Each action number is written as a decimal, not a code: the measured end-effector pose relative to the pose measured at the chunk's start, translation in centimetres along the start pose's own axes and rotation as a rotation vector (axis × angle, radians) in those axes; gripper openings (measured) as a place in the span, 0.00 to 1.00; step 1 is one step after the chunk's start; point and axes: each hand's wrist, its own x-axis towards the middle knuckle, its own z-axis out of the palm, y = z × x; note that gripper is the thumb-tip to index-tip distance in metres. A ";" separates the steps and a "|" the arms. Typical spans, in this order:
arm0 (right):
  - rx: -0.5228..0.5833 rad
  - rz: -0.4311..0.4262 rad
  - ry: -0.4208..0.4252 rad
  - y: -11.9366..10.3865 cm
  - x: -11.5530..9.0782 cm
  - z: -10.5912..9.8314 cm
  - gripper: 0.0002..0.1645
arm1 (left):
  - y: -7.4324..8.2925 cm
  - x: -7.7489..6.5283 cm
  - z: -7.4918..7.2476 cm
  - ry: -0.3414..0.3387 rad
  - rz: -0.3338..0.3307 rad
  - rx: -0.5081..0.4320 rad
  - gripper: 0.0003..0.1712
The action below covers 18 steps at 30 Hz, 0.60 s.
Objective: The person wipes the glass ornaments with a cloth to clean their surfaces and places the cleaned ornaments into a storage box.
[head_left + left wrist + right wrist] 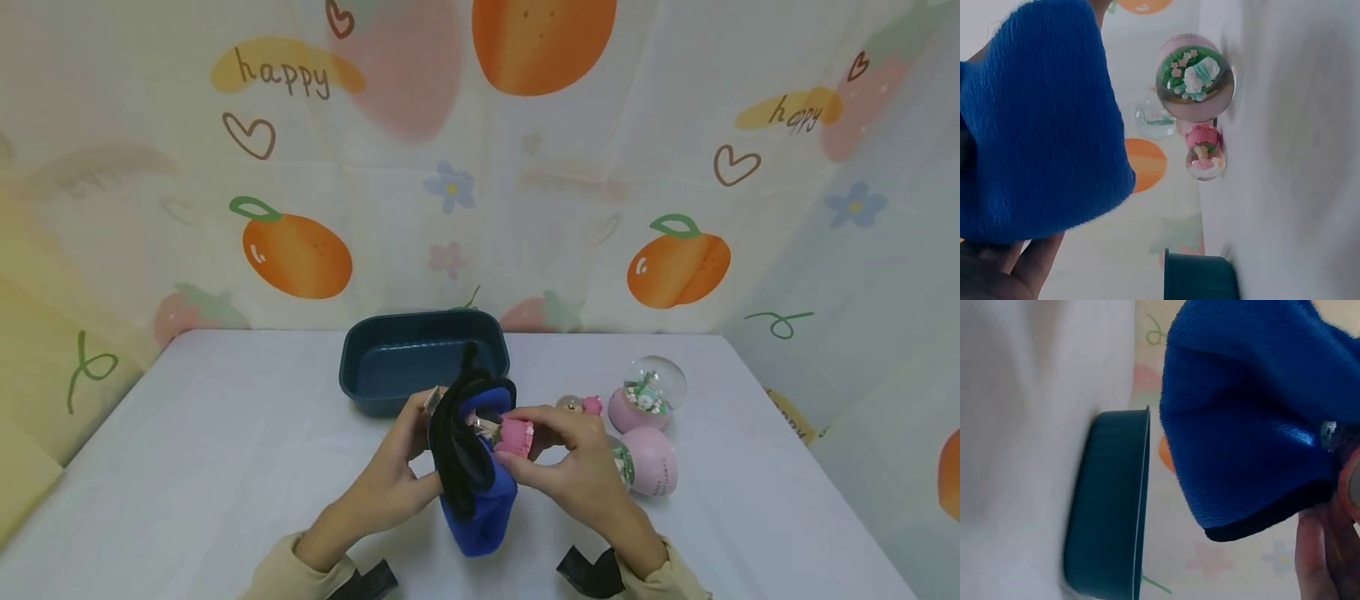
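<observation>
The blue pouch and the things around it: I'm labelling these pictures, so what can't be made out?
Blue pouch: head view; its own walls hide its deeper inside.
Left hand: head view; the pouch hides some fingers.
Held pink globe: right wrist view; the right edge cuts off its base.
Lying globe: head view; the right hand hides part of its glass; base lettering too small to read.
</observation>
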 end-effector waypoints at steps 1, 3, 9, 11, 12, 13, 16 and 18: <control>-0.003 0.006 -0.002 0.0 0.0 0.0 0.22 | 0.0 0.0 0.0 0.006 -0.003 0.017 0.39; -0.005 0.008 0.001 0.0 0.1 0.1 0.23 | -0.1 0.0 -0.1 0.022 -0.003 0.051 0.36; 0.036 -0.004 0.026 0.1 0.4 0.0 0.30 | -0.3 0.2 -1.0 0.027 0.005 0.044 0.33; 0.029 -0.014 0.048 0.2 0.4 -0.1 0.32 | -0.2 0.2 -1.2 0.014 -0.036 0.014 0.32; 0.020 -0.016 0.055 0.2 0.5 -0.2 0.33 | -0.2 0.2 -1.2 0.006 -0.059 0.001 0.31; 0.016 -0.020 0.059 0.2 0.5 -0.2 0.34 | -0.1 0.2 -1.2 -0.002 -0.077 -0.004 0.31; 0.016 -0.034 0.063 0.2 0.5 -0.3 0.36 | -0.1 0.2 -1.1 -0.023 -0.126 -0.010 0.27; 0.029 -0.040 0.065 0.2 0.4 -0.2 0.38 | -0.1 0.2 -1.0 -0.040 -0.131 -0.006 0.26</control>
